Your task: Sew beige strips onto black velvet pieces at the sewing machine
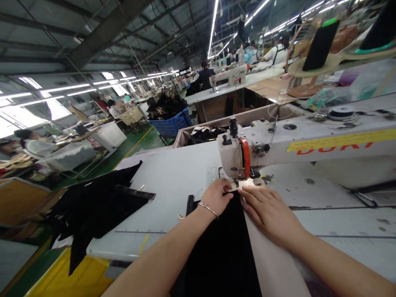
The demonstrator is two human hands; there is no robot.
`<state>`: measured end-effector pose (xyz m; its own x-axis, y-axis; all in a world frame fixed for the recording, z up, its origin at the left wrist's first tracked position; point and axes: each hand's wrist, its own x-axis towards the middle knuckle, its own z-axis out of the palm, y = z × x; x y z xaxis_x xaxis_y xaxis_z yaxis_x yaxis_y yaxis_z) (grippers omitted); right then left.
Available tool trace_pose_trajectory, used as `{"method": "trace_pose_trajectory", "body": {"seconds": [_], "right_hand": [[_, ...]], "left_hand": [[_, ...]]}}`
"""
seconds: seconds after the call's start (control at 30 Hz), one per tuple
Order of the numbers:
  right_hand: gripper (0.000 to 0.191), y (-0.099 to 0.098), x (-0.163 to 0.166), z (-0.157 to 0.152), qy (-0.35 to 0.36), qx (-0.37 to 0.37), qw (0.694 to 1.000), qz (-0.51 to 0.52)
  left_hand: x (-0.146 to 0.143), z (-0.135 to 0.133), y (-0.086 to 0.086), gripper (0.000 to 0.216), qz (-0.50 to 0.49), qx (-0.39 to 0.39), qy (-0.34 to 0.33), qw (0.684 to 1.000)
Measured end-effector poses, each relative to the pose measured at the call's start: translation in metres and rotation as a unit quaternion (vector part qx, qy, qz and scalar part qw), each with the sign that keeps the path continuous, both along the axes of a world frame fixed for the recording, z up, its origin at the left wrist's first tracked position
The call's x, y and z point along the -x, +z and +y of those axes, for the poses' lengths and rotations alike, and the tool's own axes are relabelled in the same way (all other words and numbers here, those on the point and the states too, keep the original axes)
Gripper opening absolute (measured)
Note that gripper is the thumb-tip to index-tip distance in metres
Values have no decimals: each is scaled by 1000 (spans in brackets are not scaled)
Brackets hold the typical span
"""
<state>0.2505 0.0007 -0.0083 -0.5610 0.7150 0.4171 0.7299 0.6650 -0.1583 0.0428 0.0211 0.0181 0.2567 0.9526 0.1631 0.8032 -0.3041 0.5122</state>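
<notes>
A strip of black fabric (224,243) runs from the table's near edge up to the needle of a white sewing machine (238,156). My left hand (216,197), with a thin bracelet on the wrist, rests on the fabric's left side, fingers curled and pressing it down just before the presser foot. My right hand (267,210) lies flat with fingers stretched out along the fabric's right edge, fingertips close to the needle. Pale fabric (269,264) lies under my right forearm.
A heap of black fabric pieces (95,206) lies on the white table (173,173) to the left. Thread cones (321,45) stand at the upper right. A blue crate (171,123) and other workers at machines fill the hall behind.
</notes>
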Motion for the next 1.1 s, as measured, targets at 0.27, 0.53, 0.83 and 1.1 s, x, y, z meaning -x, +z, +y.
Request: {"method": "trace_pose_trajectory", "body": {"seconds": [0.27, 0.53, 0.83, 1.1], "right_hand": [[45, -1, 0, 2, -3, 15, 1000, -3], [50, 0, 1, 1, -11, 23, 1000, -11], [44, -1, -2, 2, -5, 30, 1000, -7], [44, 0, 0, 2, -7, 30, 1000, -6]], "left_hand": [[-11, 25, -4, 1, 7, 6, 29, 1000], [-14, 28, -2, 3, 11, 2, 31, 999], [-4, -16, -2, 24, 101, -130, -142, 976], [-7, -9, -5, 25, 105, -113, -144, 978]]}}
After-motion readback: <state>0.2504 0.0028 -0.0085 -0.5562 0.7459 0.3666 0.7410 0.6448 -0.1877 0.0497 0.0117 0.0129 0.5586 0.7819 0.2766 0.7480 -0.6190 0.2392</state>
